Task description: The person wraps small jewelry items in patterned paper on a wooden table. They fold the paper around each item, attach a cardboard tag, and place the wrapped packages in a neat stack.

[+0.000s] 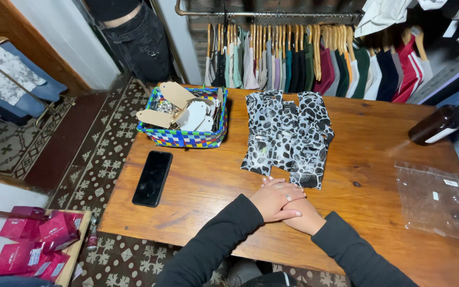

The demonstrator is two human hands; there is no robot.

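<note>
My left hand (276,197) lies flat on top of my right hand (305,218), both resting on the wooden table (213,180) near its front edge. Neither hand holds anything. Both arms wear dark sleeves. Just beyond my fingers lies a pile of black-and-white patterned packets (289,135), overlapping one another. The nearest packet almost touches my left fingertips.
A black phone (152,178) lies face up at the left. A woven blue, green and white basket (184,118) holds cardboard tags. A clear plastic bag (434,199) lies at the right, a brown bottle (438,125) beyond it. Clothes hang on a rail (272,14) behind. Another person stands at the back left.
</note>
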